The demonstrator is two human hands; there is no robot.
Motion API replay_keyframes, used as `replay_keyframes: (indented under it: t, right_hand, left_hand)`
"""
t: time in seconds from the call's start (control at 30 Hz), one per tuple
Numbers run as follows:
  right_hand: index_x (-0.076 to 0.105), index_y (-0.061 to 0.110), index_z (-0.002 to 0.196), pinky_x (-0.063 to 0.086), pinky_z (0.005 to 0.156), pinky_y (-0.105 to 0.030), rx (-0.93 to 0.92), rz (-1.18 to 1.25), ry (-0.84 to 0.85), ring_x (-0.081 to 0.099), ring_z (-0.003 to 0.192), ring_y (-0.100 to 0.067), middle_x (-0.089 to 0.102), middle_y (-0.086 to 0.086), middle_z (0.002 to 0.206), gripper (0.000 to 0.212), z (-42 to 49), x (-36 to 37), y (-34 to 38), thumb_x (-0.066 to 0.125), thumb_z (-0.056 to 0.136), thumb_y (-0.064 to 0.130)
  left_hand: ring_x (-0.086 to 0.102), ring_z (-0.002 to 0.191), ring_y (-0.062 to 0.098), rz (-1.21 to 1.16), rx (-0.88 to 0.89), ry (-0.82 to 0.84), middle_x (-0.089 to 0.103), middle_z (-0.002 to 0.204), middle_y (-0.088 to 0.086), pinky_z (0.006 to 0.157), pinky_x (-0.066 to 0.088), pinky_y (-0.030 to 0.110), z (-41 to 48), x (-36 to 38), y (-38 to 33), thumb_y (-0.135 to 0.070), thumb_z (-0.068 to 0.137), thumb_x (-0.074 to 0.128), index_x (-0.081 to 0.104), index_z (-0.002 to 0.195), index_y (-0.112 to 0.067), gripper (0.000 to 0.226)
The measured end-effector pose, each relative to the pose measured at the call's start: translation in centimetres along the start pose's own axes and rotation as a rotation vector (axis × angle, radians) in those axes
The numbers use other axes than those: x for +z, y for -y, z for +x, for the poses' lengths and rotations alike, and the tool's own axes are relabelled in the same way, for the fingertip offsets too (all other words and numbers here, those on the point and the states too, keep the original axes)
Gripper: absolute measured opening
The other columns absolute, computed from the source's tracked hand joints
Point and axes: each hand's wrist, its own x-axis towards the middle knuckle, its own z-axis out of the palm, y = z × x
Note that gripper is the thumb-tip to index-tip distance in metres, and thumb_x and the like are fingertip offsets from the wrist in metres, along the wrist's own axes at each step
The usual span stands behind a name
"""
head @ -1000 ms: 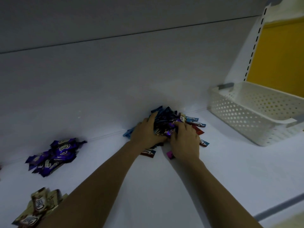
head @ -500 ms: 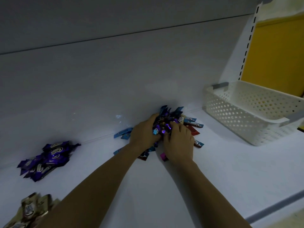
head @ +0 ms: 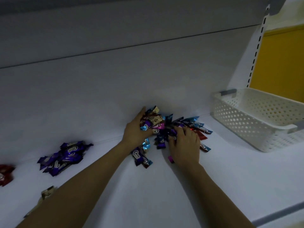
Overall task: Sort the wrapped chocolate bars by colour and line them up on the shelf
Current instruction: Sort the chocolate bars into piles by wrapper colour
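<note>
A mixed heap of wrapped chocolate bars (head: 166, 127), blue, purple, red, pink and tan, lies at the back of the white shelf (head: 164, 186). My left hand (head: 135, 130) grips a bunch of bars lifted from the heap's left side, a tan one on top. My right hand (head: 185, 144) lies on the heap's right part, fingers curled into the wrappers. A sorted purple pile (head: 64, 157) sits to the left, a red pile (head: 5, 174) at the far left edge, and tan bars (head: 46, 194) near my left forearm.
A white perforated basket (head: 256, 119) stands on the shelf at the right, next to a slotted upright (head: 256, 51). The shelf's back panel rises right behind the heap. The shelf's grey front edge (head: 279, 213) runs at the lower right.
My left hand has pulled a bunch of bars up and to the left out of the heap. Several bars have spilled toward me. The view shifted, so the red pile now shows.
</note>
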Motion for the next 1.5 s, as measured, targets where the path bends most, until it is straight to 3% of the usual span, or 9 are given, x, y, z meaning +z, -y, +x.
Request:
replay_keyframes:
  t: [0.2,0.4,0.5,0.7,1.03,1.17,1.33,1.43,1.5]
  right_hand:
    - [0.064,0.013,0.116,0.037,0.101,-0.044,-0.151,0.124,-0.238,0.054,0.108,-0.028,0.062,-0.007,0.112,0.037,-0.3,0.3,0.4,0.046,0.090,0.034]
    - [0.033,0.018,0.144,0.039,0.105,-0.038,-0.314,0.613,-0.112,0.038,0.132,-0.022,0.035,-0.008,0.145,0.076,-1.0,-0.5,2.4,0.067,0.078,0.034]
    - [0.042,0.024,0.137,0.048,0.094,-0.033,-0.316,0.459,-0.087,0.051,0.114,-0.014,0.049,-0.001,0.129,0.069,-0.9,0.0,1.8,0.073,0.076,0.027]
    - [0.054,0.033,0.101,0.050,0.078,-0.031,-0.207,0.285,-0.151,0.053,0.082,-0.002,0.058,0.016,0.091,0.024,-1.7,-0.1,2.1,0.066,0.081,0.037]
    - [0.045,0.021,0.135,0.030,0.096,-0.034,-0.102,0.030,-0.124,0.042,0.118,-0.023,0.049,-0.002,0.127,0.052,-0.5,-0.2,0.8,0.057,0.088,0.039]
    - [0.053,0.016,0.129,0.039,0.093,-0.037,-0.236,0.352,-0.144,0.050,0.111,-0.020,0.057,-0.002,0.119,0.063,-1.2,-1.0,1.9,0.038,0.086,0.059]
    - [-0.001,0.028,0.151,0.039,0.100,-0.019,-0.218,0.821,0.307,0.041,0.125,0.000,0.039,0.014,0.140,0.118,-2.0,-2.3,6.0,0.074,0.065,0.056]
    - [0.005,0.030,0.151,0.049,0.092,-0.024,-0.022,1.143,0.336,0.053,0.119,-0.011,0.048,0.006,0.134,0.103,-0.2,-3.1,8.4,0.076,0.076,0.029]
    - [0.035,0.021,0.142,0.053,0.085,-0.028,0.104,1.304,0.324,0.062,0.107,-0.021,0.060,-0.002,0.119,0.069,0.9,-2.9,9.9,0.071,0.083,0.018]
  left_hand:
    - [0.048,0.112,-0.003,-0.138,0.031,-0.097,0.046,0.128,-0.018,0.080,0.031,-0.008,-1.6,-2.1,-1.0,-0.012,0.080,0.076,0.032,0.147,-0.024,0.081]
    - [0.062,0.099,-0.004,0.104,0.239,0.070,0.062,0.121,-0.011,0.081,0.045,0.007,-3.1,-2.4,-2.3,-0.009,0.074,0.078,0.045,0.136,-0.034,0.075]
    - [0.064,0.093,0.009,0.342,0.320,0.171,0.066,0.115,-0.007,0.079,0.052,0.023,-3.3,-2.2,-2.7,-0.014,0.075,0.077,0.046,0.137,-0.029,0.072]
    - [0.064,0.088,0.007,0.194,0.218,0.147,0.064,0.101,-0.010,0.073,0.050,0.012,-3.3,-2.2,-1.1,-0.004,0.075,0.076,0.055,0.121,-0.028,0.056]
    - [0.061,0.081,0.008,-0.468,-0.185,-0.170,0.065,0.093,-0.004,0.064,0.050,0.011,-1.9,-2.3,-1.8,-0.002,0.076,0.076,0.062,0.097,-0.020,0.031]
    - [0.065,0.083,0.019,-0.787,-0.372,-0.249,0.068,0.096,0.007,0.061,0.056,0.022,-2.4,-2.1,-2.2,-0.001,0.083,0.069,0.063,0.108,-0.008,0.026]
    - [0.068,0.074,0.023,-1.019,-0.529,-0.192,0.070,0.086,0.014,0.065,0.058,0.033,-4.0,-2.1,-3.5,-0.003,0.088,0.060,0.067,0.095,-0.005,0.010]
    - [0.071,0.076,0.020,-1.157,-0.515,-0.064,0.073,0.090,0.011,0.061,0.057,0.028,-5.2,-2.2,-4.4,-0.011,0.093,0.054,0.068,0.100,-0.006,0.016]
    - [0.071,0.079,0.019,-1.241,-0.569,-0.098,0.073,0.092,0.011,0.062,0.057,0.028,-5.6,-2.0,-4.9,-0.016,0.094,0.054,0.065,0.105,-0.006,0.018]
